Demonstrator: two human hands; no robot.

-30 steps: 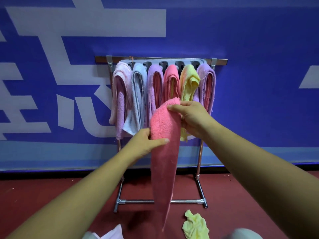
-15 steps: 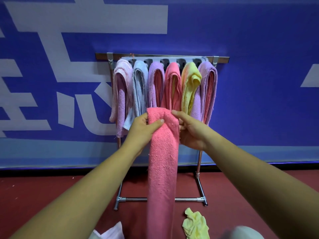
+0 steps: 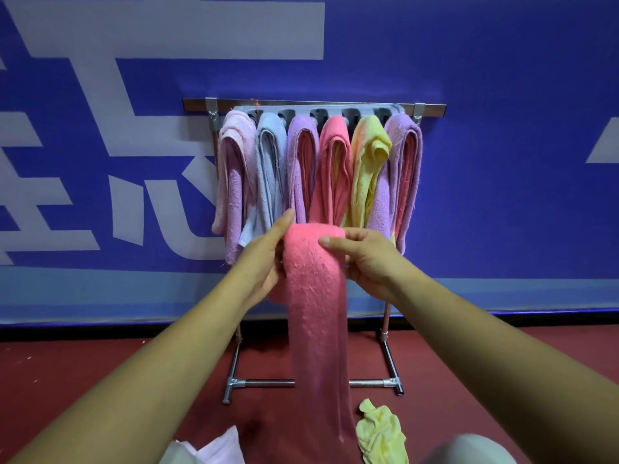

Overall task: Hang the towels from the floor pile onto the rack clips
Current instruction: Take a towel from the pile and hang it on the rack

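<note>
Two hands hold one pink towel (image 3: 315, 296) by its folded top. The right hand (image 3: 365, 262) pinches the fold, thumb on the front and fingers tucked behind. The left hand (image 3: 264, 262) holds the other side, and the cloth hides most of its fingers. Below the hands the towel hangs down long and loose. It looks soft, light and floppy, so I think the fold is the best place to hold it, or it may slip and bunch up. Just above the hands is the rack (image 3: 432, 110). Six hung towels (image 3: 303, 169) crowd it side by side, and I cannot tell if a clip is free. Far below the grip, a yellow towel (image 3: 380, 433) and a pale cloth (image 3: 217, 447) lie on the red floor (image 3: 100, 380).
</note>
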